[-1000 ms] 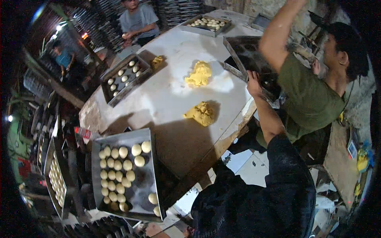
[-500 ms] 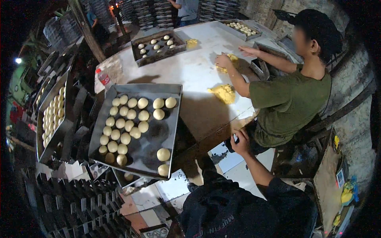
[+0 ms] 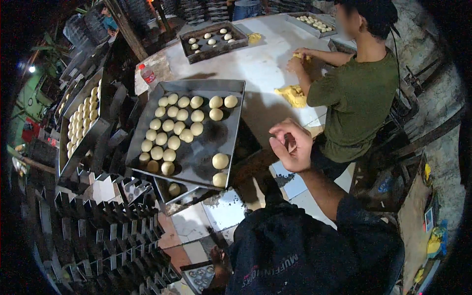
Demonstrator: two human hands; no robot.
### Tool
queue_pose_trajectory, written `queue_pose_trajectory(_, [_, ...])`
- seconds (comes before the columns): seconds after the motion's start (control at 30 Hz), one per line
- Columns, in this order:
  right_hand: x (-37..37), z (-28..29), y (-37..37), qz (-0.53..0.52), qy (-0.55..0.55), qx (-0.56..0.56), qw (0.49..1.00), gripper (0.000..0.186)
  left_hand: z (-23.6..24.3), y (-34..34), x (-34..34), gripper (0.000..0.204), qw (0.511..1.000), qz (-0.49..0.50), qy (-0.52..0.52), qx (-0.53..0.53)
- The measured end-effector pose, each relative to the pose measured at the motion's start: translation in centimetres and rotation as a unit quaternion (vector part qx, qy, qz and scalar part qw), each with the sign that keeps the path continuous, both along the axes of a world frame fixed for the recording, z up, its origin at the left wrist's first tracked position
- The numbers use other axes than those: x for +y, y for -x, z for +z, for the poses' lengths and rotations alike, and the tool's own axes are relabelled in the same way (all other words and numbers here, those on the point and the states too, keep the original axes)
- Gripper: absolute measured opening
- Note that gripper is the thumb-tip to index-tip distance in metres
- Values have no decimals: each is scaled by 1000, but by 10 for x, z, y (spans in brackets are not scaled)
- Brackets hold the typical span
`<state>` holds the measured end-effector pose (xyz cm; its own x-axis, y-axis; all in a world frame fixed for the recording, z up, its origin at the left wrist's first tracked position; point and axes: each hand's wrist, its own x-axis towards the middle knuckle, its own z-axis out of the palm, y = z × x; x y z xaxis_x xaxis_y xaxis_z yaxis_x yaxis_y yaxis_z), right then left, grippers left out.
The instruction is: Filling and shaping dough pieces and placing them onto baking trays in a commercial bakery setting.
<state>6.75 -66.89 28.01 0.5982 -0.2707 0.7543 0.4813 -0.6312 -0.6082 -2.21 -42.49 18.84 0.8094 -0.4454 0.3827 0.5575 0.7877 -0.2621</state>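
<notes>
- Counting 27 pale dough balls [image 3: 180, 127] in the near tray [image 3: 212, 142], over by the left side of the counter [image 3: 260, 61]: 22 bunched left, 3 upper right, 2 lower right.
- Spotting 1 more ball [image 3: 174, 189] in the tray underneath [image 3: 162, 191].
- Seeing roughly 8 in the far tray [image 3: 219, 53], plus 1 red-capped bottle [image 3: 147, 74].
- Got 3 yellow dough lumps [image 3: 293, 95], 1 at a co-worker's hands [image 3: 295, 64].
- Right hand [image 3: 297, 150]: raised, fingers loosely curled, thumb apart. Left hand: can't tell, too dark.

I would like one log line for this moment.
right hand: fingers loosely curled | left of it: tray holding dough balls | beyond: yellow dough on table
</notes>
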Motion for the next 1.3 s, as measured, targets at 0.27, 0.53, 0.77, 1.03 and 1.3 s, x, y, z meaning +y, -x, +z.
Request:
queue_pose_trajectory(0.27, [86, 76, 25, 438, -96, 84, 890, 21, 52, 14, -4, 31, 998, 21, 61, 13])
queue_pose_trajectory(0.53, [95, 125, 31, 489, -120, -51, 863, 32, 100, 19, -18, 30, 991, 48, 126, 13])
queue_pose_trajectory(0.77, [97, 158, 35, 561, -211, -94, 795, 31, 130, 5, -31, 30, 979, 95, 179, 6])
queue_pose_trajectory(1.03, [118, 186, 15, 576, -196, -42, 793, 28, 182, -23, -67, 30, 957, 105, 267, -46])
queue_pose_trajectory(1.3, [143, 204, -7, 583, -197, 10, 788, 29, 211, -29, -93, 30, 931, 109, 337, -89])
